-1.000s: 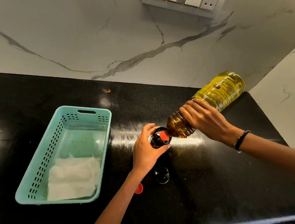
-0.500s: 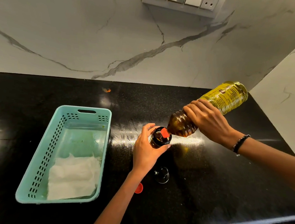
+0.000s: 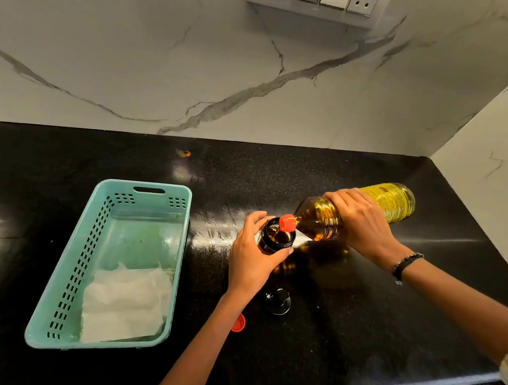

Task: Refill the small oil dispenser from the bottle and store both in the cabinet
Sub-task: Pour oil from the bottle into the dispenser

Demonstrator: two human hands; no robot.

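L hand [image 3: 251, 261] wraps the small oil dispenser [image 3: 275, 238], fingers curled round its dark body, which stands on the black counter [image 3: 358, 324]. R hand [image 3: 362, 224] is clenched round the oil bottle [image 3: 355, 212], tipped nearly flat, red neck [image 3: 287, 223] over the dispenser's open mouth. Nearer the person, just by the L wrist: a dark glass-like cap [image 3: 278, 300] and a red cap [image 3: 239, 323], partly hidden. Further left, a teal basket [image 3: 62, 292] w/ white paper towel [image 3: 126, 302] inside.
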